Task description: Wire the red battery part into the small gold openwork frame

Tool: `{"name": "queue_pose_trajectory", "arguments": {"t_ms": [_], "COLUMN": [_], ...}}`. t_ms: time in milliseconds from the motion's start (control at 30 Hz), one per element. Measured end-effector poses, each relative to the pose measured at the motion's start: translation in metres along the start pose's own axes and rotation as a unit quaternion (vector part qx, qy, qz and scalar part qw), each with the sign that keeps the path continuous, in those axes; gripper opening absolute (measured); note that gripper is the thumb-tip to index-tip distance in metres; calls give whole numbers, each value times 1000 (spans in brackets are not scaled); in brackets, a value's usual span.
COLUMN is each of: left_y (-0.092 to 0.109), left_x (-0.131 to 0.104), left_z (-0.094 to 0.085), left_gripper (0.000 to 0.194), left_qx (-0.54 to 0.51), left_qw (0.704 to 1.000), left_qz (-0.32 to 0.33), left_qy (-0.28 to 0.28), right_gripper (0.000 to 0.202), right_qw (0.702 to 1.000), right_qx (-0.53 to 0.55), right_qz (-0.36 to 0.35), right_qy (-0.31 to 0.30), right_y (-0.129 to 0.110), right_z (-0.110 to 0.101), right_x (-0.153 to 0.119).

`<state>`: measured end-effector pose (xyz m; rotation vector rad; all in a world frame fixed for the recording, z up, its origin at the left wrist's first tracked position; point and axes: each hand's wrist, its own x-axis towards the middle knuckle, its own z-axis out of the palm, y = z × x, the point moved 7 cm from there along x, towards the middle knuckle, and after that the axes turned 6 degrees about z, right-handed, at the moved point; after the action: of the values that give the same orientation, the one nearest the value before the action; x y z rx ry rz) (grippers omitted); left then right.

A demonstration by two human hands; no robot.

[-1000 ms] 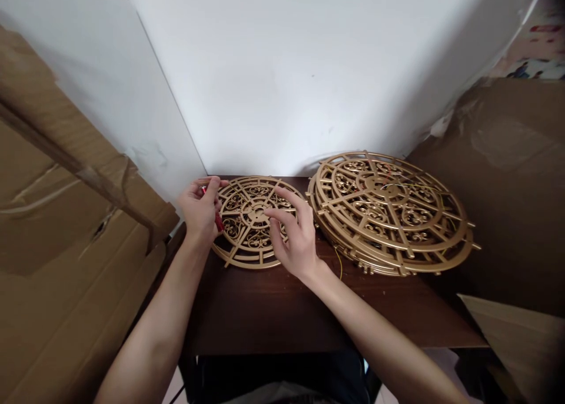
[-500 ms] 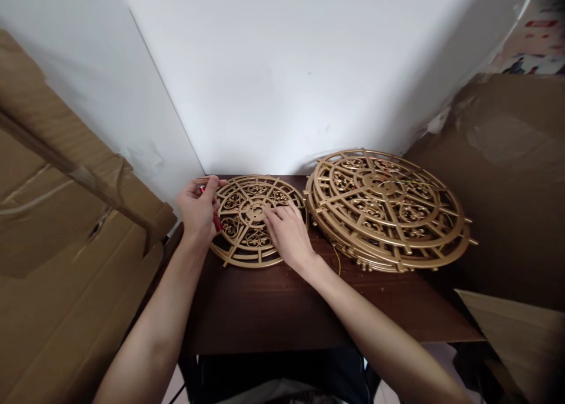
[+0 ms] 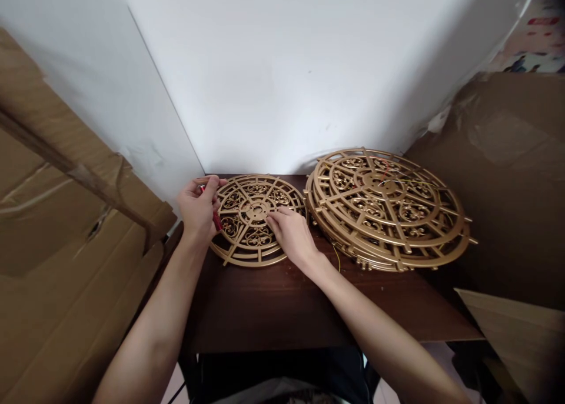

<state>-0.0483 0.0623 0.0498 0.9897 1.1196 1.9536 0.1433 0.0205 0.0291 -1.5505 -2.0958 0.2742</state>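
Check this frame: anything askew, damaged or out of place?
Stacked round gold openwork panels at right sit askew, their rims misaligned. A thin yellow wire strays from their near-left edge; brown cardboard at left looks torn.

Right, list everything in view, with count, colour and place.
Round openwork disc: at least 1, gold, on the table under the hands
Stacked discs: several, exact count unclear, gold, right of that disc
Red item: 1, red, in the left hand
Thin strands: count unclear, yellow, on and beside the stack
Table: 1, dark brown, beneath the discs
Wall panels: at least 2, white, behind and left
Cardboard: several pieces, brown, both sides
Printed sheet: 1, pink and white with red, upper right
Floor: 1, pale, below the table
Left hand: 1, bare, left of the disc
Right hand: 1, bare, over the disc's right side
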Motion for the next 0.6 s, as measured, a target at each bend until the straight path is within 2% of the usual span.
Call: {"name": "queue_pose_trajectory", "arguments": {"t_ms": [133,233,600], "left_y": [1,1,-1], "left_x": [0,1,3], "left_z": [0,-2,-6], "left_gripper": [22,21,22], "left_qx": [-4,0,-20], "left_qw": [1000,1000,999], "left_qz": [2,3,12], "left_qy": [4,9,28], "right_gripper": [30,31,22], "right_qw": [998,999,995], "right_qx": [53,51,-28], "right_qz": [-9,-4,77], "right_qy": [22,19,-49], "right_y": [1,2,9], "right_z": [-6,-7,-6], "right_x": [1,2,2]}}
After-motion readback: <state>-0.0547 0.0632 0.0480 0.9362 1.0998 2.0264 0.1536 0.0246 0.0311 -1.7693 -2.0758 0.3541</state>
